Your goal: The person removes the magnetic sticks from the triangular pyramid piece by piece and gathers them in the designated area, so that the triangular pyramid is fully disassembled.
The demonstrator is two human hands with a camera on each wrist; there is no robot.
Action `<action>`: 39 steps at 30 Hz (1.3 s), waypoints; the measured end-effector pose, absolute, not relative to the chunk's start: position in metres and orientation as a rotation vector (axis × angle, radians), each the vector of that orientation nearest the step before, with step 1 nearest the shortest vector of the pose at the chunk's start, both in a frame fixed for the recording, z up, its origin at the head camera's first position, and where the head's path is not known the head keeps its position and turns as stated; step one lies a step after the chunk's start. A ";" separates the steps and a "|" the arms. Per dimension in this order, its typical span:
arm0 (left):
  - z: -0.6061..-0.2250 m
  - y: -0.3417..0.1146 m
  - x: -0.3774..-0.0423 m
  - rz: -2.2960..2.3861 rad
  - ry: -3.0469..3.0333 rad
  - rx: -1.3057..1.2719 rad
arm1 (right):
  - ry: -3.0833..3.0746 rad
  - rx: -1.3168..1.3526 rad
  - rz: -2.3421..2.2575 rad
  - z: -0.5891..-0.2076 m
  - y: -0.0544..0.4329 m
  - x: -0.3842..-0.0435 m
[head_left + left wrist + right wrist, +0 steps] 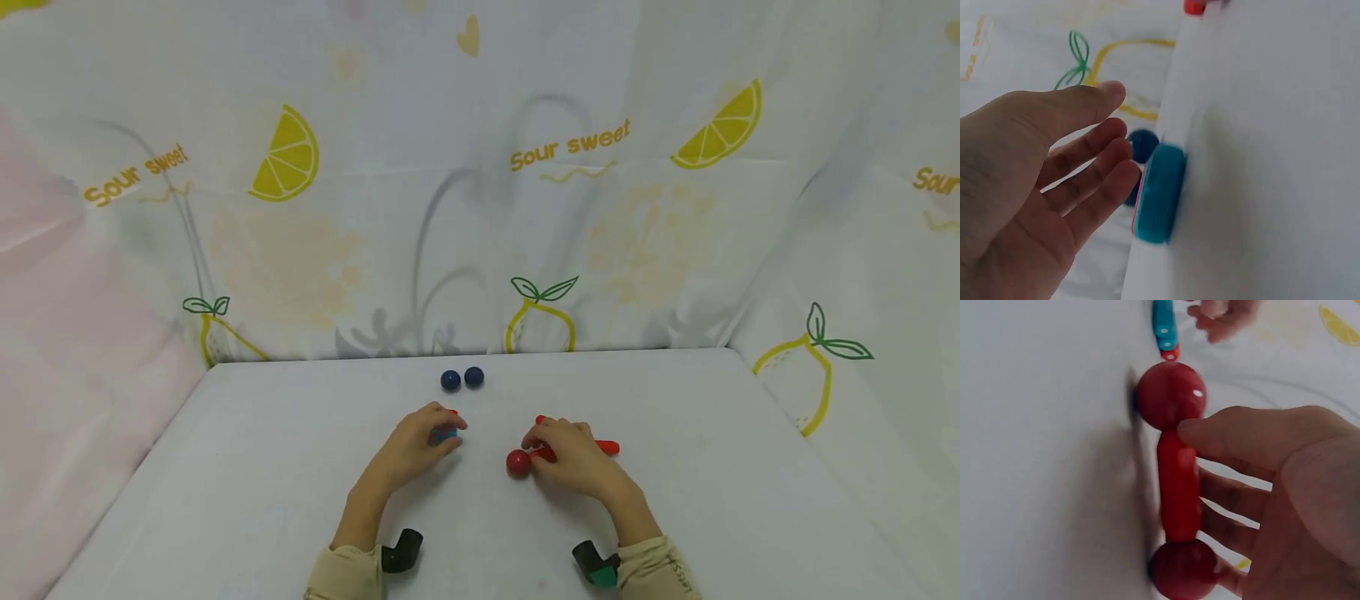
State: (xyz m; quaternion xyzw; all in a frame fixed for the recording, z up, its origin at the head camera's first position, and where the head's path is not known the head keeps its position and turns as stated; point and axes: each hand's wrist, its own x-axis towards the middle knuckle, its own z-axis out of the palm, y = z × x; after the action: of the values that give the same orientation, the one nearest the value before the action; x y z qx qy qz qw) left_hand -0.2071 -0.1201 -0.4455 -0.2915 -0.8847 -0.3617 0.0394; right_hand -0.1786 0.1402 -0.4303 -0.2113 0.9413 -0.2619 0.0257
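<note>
My left hand [418, 442] hovers beside a teal rod [1161, 194] on the table, its fingers loosely bent and a gap between them and the rod. A red tip [453, 412] shows just behind that rod. My right hand [573, 457] holds a short red rod [1179, 484], the thumb at its upper end and the other fingers behind it. Red balls sit at both ends of this rod: one ball [1171, 397] by the thumb tip, another ball [1184, 569] at the opposite end. In the head view the hand covers much of this rod.
Two dark blue balls [473, 377] lie near the back edge of the white table [300, 500]. More red rods [607, 447] stick out behind the right hand. A white cloth [420, 250] printed with lemons hangs behind. Black wrist cameras [402, 550] sit by the sleeves.
</note>
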 end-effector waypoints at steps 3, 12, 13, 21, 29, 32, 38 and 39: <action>-0.446 -0.096 -0.202 -1.213 -2.732 -1.002 | 2.929 -0.683 -0.784 -0.435 0.142 -0.181; -0.457 -0.046 -0.195 -1.173 -2.719 -0.949 | 3.017 -0.727 -0.808 -0.444 0.140 -0.186; -0.458 -0.044 -0.195 -1.174 -2.717 -0.940 | 3.020 -0.725 -0.802 -0.444 0.140 -0.186; -0.448 -0.044 -0.209 -1.097 -2.760 -1.038 | 3.004 -0.749 -0.760 -0.437 0.145 -0.186; -0.431 -0.043 -0.254 -0.987 -2.745 -0.930 | 2.963 -0.764 -0.776 -0.438 0.145 -0.187; -0.430 -0.044 -0.273 -0.926 -2.734 -0.888 | 2.945 -0.760 -0.793 -0.440 0.143 -0.186; -0.430 -0.047 -0.301 -0.843 -2.756 -0.892 | 2.916 -0.797 -0.819 -0.442 0.136 -0.181; -0.431 -0.047 -0.304 -0.823 -2.758 -0.899 | 2.911 -0.806 -0.820 -0.442 0.135 -0.181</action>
State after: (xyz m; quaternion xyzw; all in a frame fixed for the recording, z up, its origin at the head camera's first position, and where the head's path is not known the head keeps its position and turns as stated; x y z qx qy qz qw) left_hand -0.3036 -0.0469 -0.4305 -0.2974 -0.9128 -0.2725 0.0630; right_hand -0.1809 0.1354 -0.4416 -0.2575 0.9300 -0.2621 0.0058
